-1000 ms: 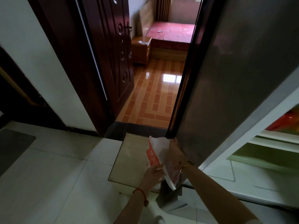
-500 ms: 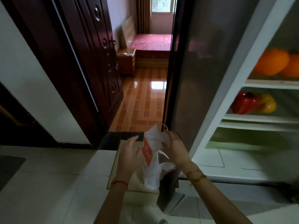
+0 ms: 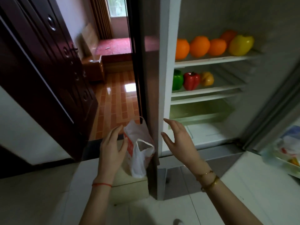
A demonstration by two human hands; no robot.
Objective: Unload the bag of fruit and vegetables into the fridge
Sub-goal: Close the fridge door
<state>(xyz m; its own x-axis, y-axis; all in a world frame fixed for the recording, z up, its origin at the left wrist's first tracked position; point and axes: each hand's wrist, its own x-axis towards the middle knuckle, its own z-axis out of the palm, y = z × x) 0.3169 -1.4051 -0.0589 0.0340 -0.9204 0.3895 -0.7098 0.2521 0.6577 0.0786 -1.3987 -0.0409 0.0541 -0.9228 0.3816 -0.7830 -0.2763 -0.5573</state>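
Observation:
A white plastic bag (image 3: pixel 138 153) with red print stands slumped on a low glass-topped stand, against the fridge's left side wall (image 3: pixel 151 95). My left hand (image 3: pixel 112 148) hovers just left of the bag, fingers spread, holding nothing. My right hand (image 3: pixel 178 140) is open to the right of the fridge wall, in front of the open fridge. Inside, several oranges (image 3: pixel 199 46) and a yellow pepper (image 3: pixel 241 45) sit on the top shelf. Green (image 3: pixel 177 80), red (image 3: pixel 191 81) and yellow (image 3: pixel 207 78) peppers sit on the shelf below. The green-tinted drawer (image 3: pixel 199 111) looks bare.
The fridge door (image 3: pixel 276 98) stands open at right, with bagged items in its lower door bin (image 3: pixel 289 151). A dark wooden door (image 3: pixel 53 75) is open at left onto a room with an orange tiled floor (image 3: pixel 116 101). White floor tiles (image 3: pixel 259 184) lie underfoot.
Both hands have let go of the bag and spread apart; the right hand moved right, past the fridge wall. The view swung up and right, showing more of the fridge shelves.

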